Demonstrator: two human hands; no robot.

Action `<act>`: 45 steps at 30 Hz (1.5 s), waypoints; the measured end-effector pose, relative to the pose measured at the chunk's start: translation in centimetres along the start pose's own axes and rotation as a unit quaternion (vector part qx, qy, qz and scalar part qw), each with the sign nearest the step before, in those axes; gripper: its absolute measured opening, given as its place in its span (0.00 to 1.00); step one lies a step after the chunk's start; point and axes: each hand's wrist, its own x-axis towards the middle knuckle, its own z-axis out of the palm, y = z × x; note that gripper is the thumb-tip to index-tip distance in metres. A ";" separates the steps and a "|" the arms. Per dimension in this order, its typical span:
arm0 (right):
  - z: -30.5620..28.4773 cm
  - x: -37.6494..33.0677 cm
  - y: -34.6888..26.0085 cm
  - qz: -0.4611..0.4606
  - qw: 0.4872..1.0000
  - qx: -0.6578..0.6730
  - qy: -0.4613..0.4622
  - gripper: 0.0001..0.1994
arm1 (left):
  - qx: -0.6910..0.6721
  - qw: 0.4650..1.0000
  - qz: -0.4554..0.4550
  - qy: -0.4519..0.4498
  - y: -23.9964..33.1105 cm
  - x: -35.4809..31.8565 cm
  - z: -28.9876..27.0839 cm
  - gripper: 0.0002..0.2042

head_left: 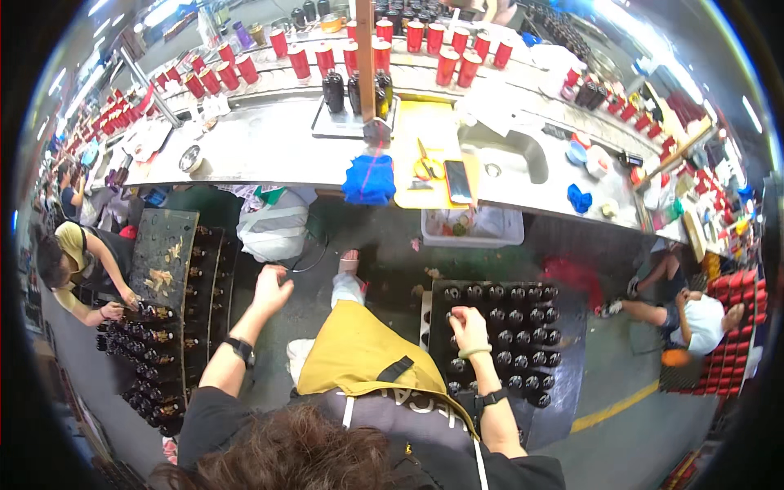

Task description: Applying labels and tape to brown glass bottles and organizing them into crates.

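"How do the fingers on our left hand point(273, 291) stand?"

"Loosely bent and spread from the thumb, over the floor; we see nothing in their hold."

"And our right hand point(469, 331)?"

"Its fingers curl in toward the thumb, nearly closed. We cannot tell whether the tips pinch anything."

"Where do we find the glossy, dark, round-topped bottles point(523, 336)?"

"Just beside our right fingers and to their right, standing in rows on a dark flat board point(563, 408). Whether the fingertips touch one, we cannot make out."

"What do we have past the left fingers?"

"Ahead of them, a bulging white-and-grey plastic bag point(273, 229). Well out to their left, a co-worker's hands point(113, 310) are at a second group of dark bottles point(139, 359)."

"Between our two hands?"

"A mustard-yellow cloth apron point(351, 343) over our lap, nearer us than the fingers."

"And beyond the right fingers?"

"A low white plastic tub point(482, 242), then a long, pale, shiny counter point(269, 155). On it we see a flat yellow board point(414, 122) bearing a black-screened phone point(456, 181). Farther from our fingers, tall red cylinders point(447, 65) stand in lines."
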 end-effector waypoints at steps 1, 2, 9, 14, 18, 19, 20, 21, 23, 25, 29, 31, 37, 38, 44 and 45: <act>0.2 3.7 -2.5 0.011 1.000 0.013 -0.012 0.09 | 0.020 0.998 -0.051 0.024 0.4 4.1 -1.1 0.19; 0.9 7.5 -4.9 -0.022 0.999 0.032 -0.010 0.09 | 0.006 0.998 -0.003 0.062 -1.7 8.8 -1.1 0.20; 6.9 38.8 -14.0 -0.104 0.986 -0.129 0.028 0.10 | -0.025 0.997 0.005 0.076 0.3 42.2 -4.9 0.25; 8.0 56.7 -22.5 -0.220 0.966 -0.126 -0.045 0.11 | -0.050 0.992 0.007 0.112 1.6 57.8 -3.9 0.30; 10.5 66.9 -19.3 -0.357 0.884 -0.289 -0.087 0.13 | -0.028 0.997 -0.007 0.076 4.5 65.0 -1.8 0.28; 11.1 67.8 -23.0 -0.412 0.845 -0.292 -0.176 0.14 | -0.005 0.998 -0.027 0.056 3.9 65.8 -1.2 0.28; 12.6 69.5 -23.4 -0.391 0.855 -0.270 -0.209 0.16 | 0.000 0.997 -0.048 0.057 3.7 66.5 -0.5 0.28; 13.4 70.3 -24.1 -0.371 0.862 -0.246 -0.243 0.18 | -0.001 0.997 -0.057 0.057 4.1 67.2 0.2 0.27; 14.7 71.8 -25.8 -0.348 0.854 -0.248 -0.296 0.22 | 0.019 0.996 -0.064 0.063 5.0 68.0 0.9 0.28; 15.2 72.1 -26.6 -0.332 0.858 -0.257 -0.296 0.27 | 0.043 0.994 -0.098 0.007 6.3 68.7 0.6 0.30; 16.2 75.0 -24.9 -0.309 0.853 -0.243 -0.343 0.29 | 0.151 0.981 -0.125 0.013 8.4 68.4 0.5 0.34; 16.1 74.9 -25.4 -0.303 0.845 -0.241 -0.370 0.29 | 0.164 0.980 -0.115 0.020 9.2 68.1 0.0 0.32; 17.5 76.0 -25.4 -0.273 0.823 -0.284 -0.408 0.31 | 0.154 0.978 -0.138 -0.043 10.0 69.3 1.0 0.22; 17.6 76.2 -25.1 -0.271 0.825 -0.283 -0.407 0.31 | 0.155 0.978 -0.134 -0.044 9.9 69.9 1.0 0.22; 19.4 76.2 -26.8 -0.206 0.805 -0.257 -0.493 0.28 | 0.092 0.968 -0.170 -0.159 9.6 73.1 -0.3 0.24; 19.5 76.6 -26.5 -0.220 0.805 -0.248 -0.492 0.29 | 0.045 0.968 -0.191 -0.154 9.7 73.2 -0.1 0.24</act>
